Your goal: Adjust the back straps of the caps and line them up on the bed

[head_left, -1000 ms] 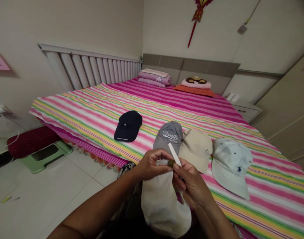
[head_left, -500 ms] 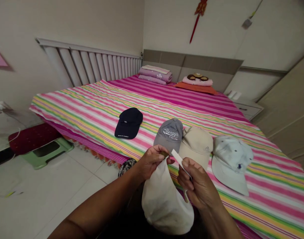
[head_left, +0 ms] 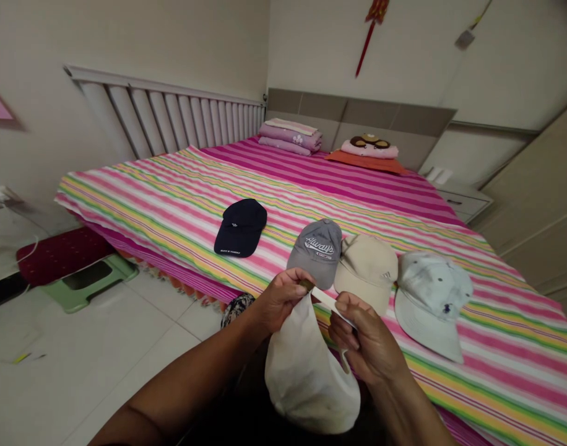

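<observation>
A white cap (head_left: 306, 371) hangs between my hands above the foot of the bed. My left hand (head_left: 283, 300) pinches the small brass buckle at the back of that cap. My right hand (head_left: 364, 337) grips the cap's white strap (head_left: 327, 299), which runs flat from the buckle to my fingers. On the striped bedspread (head_left: 181, 204) beyond my hands lie a navy cap (head_left: 241, 228), a grey cap (head_left: 318, 248) with lettering, a beige cap (head_left: 367, 267) and a pale blue cap (head_left: 432, 294).
Folded bedding (head_left: 290, 136) and a pillow stack (head_left: 369, 152) lie at the headboard. A slatted white radiator (head_left: 181, 121) lines the left wall. A green stool with a red cushion (head_left: 74, 266) stands on the tiled floor. A nightstand (head_left: 457, 198) and wardrobe (head_left: 543, 204) stand at the right.
The strap, sticking up between my hands a second ago, now lies flat and stretched from the buckle to my right hand. My hands have drawn slightly apart.
</observation>
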{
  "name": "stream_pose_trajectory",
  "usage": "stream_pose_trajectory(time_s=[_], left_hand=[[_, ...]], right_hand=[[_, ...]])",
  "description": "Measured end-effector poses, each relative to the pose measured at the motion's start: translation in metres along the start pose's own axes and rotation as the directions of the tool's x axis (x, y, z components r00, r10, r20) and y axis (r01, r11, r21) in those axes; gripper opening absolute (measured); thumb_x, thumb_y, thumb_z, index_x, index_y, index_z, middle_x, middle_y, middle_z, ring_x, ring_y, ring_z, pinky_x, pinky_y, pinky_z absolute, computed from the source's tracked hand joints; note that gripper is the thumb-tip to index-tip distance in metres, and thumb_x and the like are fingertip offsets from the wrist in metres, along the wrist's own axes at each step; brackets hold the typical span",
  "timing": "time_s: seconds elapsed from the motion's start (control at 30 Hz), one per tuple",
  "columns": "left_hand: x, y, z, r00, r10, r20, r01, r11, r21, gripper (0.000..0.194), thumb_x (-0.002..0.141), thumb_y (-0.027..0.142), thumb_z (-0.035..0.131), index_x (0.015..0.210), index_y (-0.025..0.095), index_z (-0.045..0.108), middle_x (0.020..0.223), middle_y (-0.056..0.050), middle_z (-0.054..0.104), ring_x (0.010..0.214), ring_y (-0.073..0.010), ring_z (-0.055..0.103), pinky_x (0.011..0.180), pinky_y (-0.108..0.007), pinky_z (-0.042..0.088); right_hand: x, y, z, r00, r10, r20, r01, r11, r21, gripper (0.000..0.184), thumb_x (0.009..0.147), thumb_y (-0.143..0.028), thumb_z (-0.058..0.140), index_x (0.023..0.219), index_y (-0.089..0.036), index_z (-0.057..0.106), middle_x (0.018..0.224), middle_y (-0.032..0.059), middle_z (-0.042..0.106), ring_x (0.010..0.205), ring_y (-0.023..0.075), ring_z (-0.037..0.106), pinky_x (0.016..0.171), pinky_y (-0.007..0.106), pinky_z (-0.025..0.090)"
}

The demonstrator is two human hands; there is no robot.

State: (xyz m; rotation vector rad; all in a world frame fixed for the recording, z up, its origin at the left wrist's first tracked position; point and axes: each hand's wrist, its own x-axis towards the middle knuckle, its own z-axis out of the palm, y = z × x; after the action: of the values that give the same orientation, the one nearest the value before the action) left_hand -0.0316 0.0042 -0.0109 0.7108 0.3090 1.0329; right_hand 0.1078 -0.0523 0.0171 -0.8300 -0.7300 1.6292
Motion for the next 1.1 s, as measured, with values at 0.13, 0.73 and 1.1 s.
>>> stream_pose_trajectory(time_s=[0.13,0.73,1.1], left_hand=[[-0.001,0.0,0.0,1.0,0.01,0.016,-0.01,1.0,0.013,0.025,0.053,0.019,0.07,0.074,0.012,0.06,0.067,0.0,0.055,0.057,-0.0079,0.051,0.054,-0.019,0.038],[-0.004,-0.002,0.001,1.0,-0.019,0.024,0.015,0.985,0.171,0.03,0.052,0.021,0.076,0.078,0.013,0.061,0.067,0.001,0.057,0.054,-0.006,0.05,0.053,-0.019,0.037],[-0.003,0.002,-0.005,1.0,-0.03,0.006,0.029,0.991,0.132,0.03,0.053,0.019,0.074,0.079,0.013,0.06,0.062,0.0,0.059,0.051,-0.009,0.053,0.049,-0.02,0.039]], right_hand=[[0.0,0.001,0.001,1.0,0.006,-0.004,-0.006,1.0,0.0,0.021,0.068,-0.022,0.063,0.056,-0.017,0.046,0.039,-0.0096,0.036,0.032,0.0013,0.019,0.035,0.016,0.016],[0.002,0.007,0.005,1.0,-0.008,-0.016,0.006,0.99,-0.142,0.026,0.069,-0.03,0.066,0.058,-0.017,0.047,0.034,-0.0092,0.036,0.033,0.0028,0.022,0.036,0.018,0.014],[0.0,-0.004,-0.006,0.997,0.067,0.036,-0.051,0.94,-0.338,0.029,0.073,-0.042,0.06,0.064,-0.015,0.052,0.051,-0.0006,0.053,0.045,0.0085,0.043,0.044,0.02,0.032]])
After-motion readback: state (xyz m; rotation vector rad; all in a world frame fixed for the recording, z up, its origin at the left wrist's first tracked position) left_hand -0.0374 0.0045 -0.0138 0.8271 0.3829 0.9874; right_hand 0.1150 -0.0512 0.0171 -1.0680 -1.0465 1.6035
